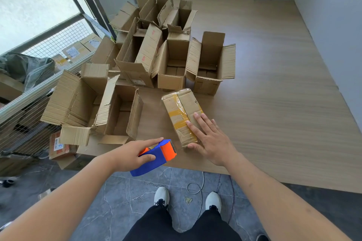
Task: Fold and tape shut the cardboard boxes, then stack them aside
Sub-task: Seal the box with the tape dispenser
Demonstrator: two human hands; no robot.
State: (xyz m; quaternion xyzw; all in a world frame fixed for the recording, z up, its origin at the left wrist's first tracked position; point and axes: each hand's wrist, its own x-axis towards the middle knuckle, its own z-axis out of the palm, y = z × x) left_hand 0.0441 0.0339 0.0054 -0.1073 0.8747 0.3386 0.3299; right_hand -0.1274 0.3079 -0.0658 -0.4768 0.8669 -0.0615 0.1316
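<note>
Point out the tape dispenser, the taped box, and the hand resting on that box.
tape dispenser [156, 157]: head view, blue body.
taped box [181, 104]: head view, top face.
right hand [210, 139]: head view, back of hand.

Bright daylight from window [29, 6] at left; sharp focus, wide-angle edge bending.

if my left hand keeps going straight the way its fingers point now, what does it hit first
Probably the taped box. The left hand, holding the tape dispenser, points up and right, toward that box's near end, where the right hand presses flat. Depth is unclear, so the right thumb might come first.
</note>
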